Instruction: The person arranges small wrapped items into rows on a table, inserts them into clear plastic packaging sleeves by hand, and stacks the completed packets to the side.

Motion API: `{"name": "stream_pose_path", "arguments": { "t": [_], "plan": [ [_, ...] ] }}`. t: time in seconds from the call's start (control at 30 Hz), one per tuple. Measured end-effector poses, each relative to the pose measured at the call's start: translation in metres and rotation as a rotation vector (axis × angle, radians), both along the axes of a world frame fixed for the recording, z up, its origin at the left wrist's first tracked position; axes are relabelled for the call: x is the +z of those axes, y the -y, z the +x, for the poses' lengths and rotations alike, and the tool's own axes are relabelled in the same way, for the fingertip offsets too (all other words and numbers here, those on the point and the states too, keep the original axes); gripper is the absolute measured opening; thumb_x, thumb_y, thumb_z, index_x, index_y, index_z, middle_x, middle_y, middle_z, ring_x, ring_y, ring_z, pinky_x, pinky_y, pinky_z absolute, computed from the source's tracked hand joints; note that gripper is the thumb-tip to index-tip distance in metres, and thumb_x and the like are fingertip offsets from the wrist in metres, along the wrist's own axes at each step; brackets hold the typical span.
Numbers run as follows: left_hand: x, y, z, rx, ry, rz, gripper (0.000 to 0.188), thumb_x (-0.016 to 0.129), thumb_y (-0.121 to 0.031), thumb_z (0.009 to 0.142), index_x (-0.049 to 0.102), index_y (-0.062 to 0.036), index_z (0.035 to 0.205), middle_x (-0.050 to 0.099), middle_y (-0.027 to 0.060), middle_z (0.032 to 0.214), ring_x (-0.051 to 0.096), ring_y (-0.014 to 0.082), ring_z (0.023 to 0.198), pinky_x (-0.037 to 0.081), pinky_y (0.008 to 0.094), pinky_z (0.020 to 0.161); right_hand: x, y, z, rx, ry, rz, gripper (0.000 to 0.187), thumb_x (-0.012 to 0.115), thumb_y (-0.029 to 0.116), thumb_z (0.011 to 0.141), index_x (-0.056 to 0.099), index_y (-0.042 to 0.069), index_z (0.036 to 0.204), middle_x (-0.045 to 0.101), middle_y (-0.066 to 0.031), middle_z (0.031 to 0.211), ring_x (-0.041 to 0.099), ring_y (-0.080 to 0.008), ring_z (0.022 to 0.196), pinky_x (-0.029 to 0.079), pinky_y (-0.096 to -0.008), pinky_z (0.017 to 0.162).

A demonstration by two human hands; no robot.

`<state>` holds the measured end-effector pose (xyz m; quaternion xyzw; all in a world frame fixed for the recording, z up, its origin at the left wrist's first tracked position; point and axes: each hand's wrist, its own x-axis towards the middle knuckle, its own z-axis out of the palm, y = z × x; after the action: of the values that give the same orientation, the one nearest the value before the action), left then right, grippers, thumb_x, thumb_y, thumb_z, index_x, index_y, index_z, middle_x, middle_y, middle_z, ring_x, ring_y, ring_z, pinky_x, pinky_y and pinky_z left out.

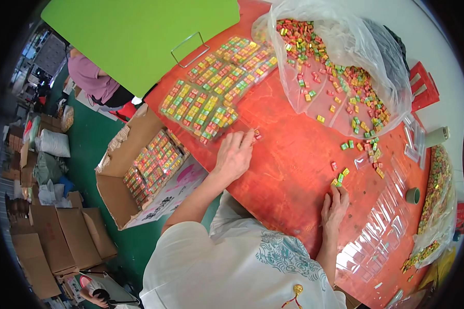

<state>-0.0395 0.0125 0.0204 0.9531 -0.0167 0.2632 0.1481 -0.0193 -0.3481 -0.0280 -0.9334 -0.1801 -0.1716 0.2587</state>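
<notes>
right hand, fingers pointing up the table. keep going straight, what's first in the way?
Most likely the small cluster of loose candies right at the right hand's fingertips. It may already be touching them. Beyond lie more scattered candies, then the clear plastic bag.

Left hand (pixel 234 154) pinching small candy (pixel 257 135); right hand (pixel 335 205) touching loose candies (pixel 340 177) on red table (pixel 288 170).

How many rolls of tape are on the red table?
2. A green roll lies near the table's right edge beside the clear empty sleeves; a pale, larger roll lies further up that edge. Others may be hidden under the plastic bags.
</notes>
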Motion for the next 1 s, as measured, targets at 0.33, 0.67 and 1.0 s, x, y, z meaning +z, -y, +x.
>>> {"name": "stream_pose_path", "arguments": {
  "t": [0.33, 0.67, 1.0],
  "plan": [
    [0.021, -0.082, 0.029, 0.185, 0.005, 0.018, 0.042, 0.065, -0.010, 0.086, 0.057, -0.0033, 0.128, 0.058, 0.0183, 0.105, 0.058, 0.0375, 0.099, 0.049, 0.0476, 0.086, 0.001, 0.001, -0.005, 0.008, 0.017, 0.013, 0.037, 0.069, 0.002, 0.083, 0.065, 0.004, 0.120, 0.060, -0.0162, 0.120, 0.057, -0.0346, 0.110, 0.045, -0.0447, 0.094],
    [0.021, -0.135, 0.037, 0.296, 0.042, -0.127, 0.030, 0.063, -0.008, 0.087, 0.060, -0.0041, 0.116, 0.062, 0.0190, 0.103, 0.060, 0.0392, 0.097, 0.051, 0.0475, 0.085, 0.002, -0.002, -0.003, 0.039, 0.000, 0.027, 0.037, 0.069, 0.001, 0.082, 0.065, 0.003, 0.119, 0.059, -0.0172, 0.119, 0.057, -0.0354, 0.110, 0.045, -0.0450, 0.095],
    [0.006, -0.142, 0.048, 0.278, 0.069, -0.016, 0.031, 0.064, -0.008, 0.085, 0.061, -0.0007, 0.115, 0.060, 0.0206, 0.108, 0.058, 0.0389, 0.103, 0.050, 0.0478, 0.090, 0.000, -0.001, -0.007, -0.023, -0.016, 0.039, 0.034, 0.068, 0.000, 0.082, 0.066, 0.002, 0.116, 0.059, -0.0175, 0.118, 0.057, -0.0358, 0.111, 0.045, -0.0442, 0.096]
  ]
}}
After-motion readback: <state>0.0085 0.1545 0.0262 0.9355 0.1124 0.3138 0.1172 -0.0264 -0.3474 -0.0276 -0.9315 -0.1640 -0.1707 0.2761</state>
